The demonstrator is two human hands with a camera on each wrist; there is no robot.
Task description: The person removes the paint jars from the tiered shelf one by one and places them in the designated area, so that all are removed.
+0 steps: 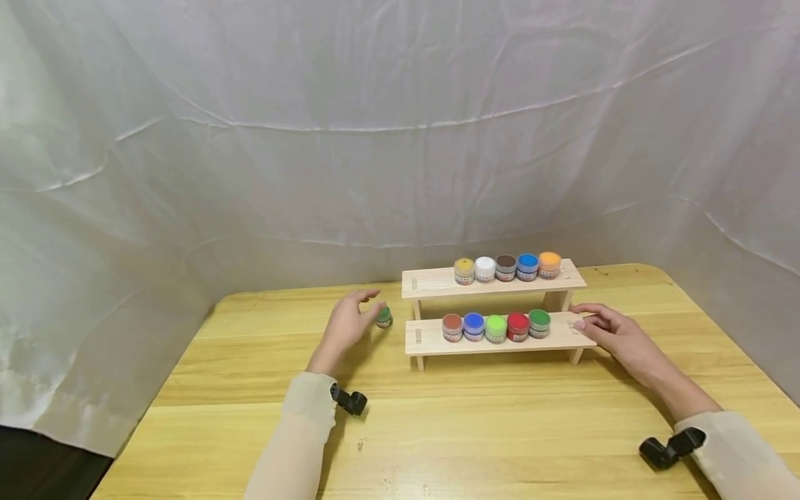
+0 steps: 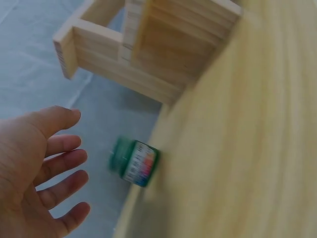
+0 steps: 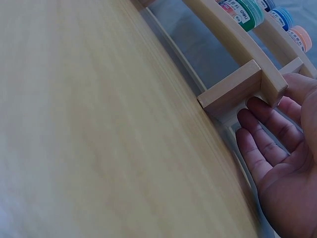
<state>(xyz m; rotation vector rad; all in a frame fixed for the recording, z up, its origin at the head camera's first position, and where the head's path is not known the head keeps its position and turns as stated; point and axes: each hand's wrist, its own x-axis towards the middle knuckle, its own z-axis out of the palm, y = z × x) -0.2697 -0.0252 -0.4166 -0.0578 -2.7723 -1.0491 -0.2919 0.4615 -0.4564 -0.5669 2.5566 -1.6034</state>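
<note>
Ten paint jars (image 1: 496, 330) stood in two rows of five on a stepped wooden stand (image 1: 431, 339), which rested on the counter (image 1: 437, 430). Just left of the stand, a loose green jar (image 1: 384, 320) stood upright on the counter. My left hand (image 1: 350, 322) hovered beside that jar, fingers spread and holding nothing. My right hand (image 1: 620, 337) pinched the right end of the stand's lower step, thumb on top, other fingers curled by its edge.

The rack (image 1: 431, 340) is smooth, matt wood; the jars (image 1: 496, 329) look plastic.
</note>
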